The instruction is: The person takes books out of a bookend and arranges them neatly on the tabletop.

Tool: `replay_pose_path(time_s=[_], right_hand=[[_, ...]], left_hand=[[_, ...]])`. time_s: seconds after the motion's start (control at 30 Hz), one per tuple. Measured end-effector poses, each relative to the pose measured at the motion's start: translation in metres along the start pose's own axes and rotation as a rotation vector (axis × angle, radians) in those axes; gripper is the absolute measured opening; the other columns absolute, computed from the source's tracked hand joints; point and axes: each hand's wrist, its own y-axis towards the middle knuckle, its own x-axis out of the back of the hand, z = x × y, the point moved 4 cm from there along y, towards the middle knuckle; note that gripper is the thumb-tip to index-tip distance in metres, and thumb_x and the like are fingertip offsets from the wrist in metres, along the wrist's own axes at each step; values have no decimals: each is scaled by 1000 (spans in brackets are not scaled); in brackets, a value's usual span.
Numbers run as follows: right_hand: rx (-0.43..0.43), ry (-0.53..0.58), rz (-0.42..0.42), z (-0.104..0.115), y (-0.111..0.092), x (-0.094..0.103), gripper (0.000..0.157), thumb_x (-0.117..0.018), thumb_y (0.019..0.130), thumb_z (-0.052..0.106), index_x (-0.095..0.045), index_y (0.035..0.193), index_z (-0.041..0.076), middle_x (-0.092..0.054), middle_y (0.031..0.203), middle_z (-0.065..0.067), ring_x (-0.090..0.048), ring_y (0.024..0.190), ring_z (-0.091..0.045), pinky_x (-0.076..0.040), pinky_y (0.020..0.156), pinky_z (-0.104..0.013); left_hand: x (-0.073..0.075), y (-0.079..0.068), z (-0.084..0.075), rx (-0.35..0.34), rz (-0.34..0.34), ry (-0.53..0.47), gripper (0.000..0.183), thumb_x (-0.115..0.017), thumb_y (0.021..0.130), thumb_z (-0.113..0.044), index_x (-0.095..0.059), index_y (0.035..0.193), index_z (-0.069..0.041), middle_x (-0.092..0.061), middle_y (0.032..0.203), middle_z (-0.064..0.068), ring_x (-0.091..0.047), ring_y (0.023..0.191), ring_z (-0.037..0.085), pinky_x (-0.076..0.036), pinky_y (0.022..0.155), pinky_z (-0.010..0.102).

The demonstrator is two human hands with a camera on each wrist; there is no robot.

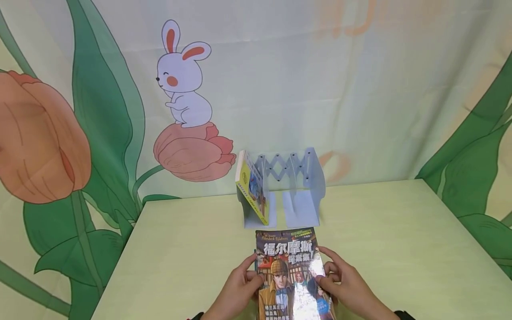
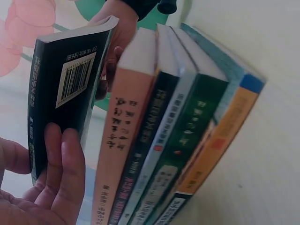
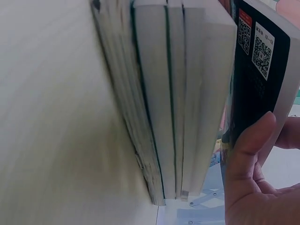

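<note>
Both hands hold a paperback book with a detective in a checked cap on its cover. My left hand grips its left edge, the spine side; my right hand pinches the right edge, thumb on the cover. In the left wrist view its black back cover carries a barcode. Just below the held book lies a stack of several books, a visible gap between them. From the right wrist view the stack shows its pale page edges. The head view hides most of this stack behind the held book.
Beyond the hands stands a blue-grey expandable book rack with upright dividers. One yellow-edged book leans in its left end. The rack is near the back edge of the pale green table, before a printed curtain.
</note>
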Motion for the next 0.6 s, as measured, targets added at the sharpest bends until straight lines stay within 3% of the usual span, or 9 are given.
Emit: replay_pose_path(time_s=[0.23,0.43,0.6], right_hand=[[-24,-33,4,-7,0,-3,72,-63,94,17,-25,154,9,-55,82,-4,-51,51,-8,-50,48,-34],[-47,-38,21,-14,0,-6,72,-63,94,18,-26,154,7,-55,80,-3,-47,50,-6,-50,50,-33],[-62,-4,39,-19,1,-7,72,-63,95,19,-24,155,8,-55,81,-4,-47,49,-8,-50,48,-35]], left_hand=[[-2,0,8,16,-5,36,72,-51,99,-14,-10,153,11,-66,73,-1,-56,51,9,-51,54,28],[-4,-3,12,66,-20,26,73,-52,97,-13,-11,155,5,-70,76,3,-58,48,11,-55,53,36],[-5,-5,15,72,-26,23,74,-53,96,-13,-12,155,5,-71,77,5,-58,47,11,-54,51,34]])
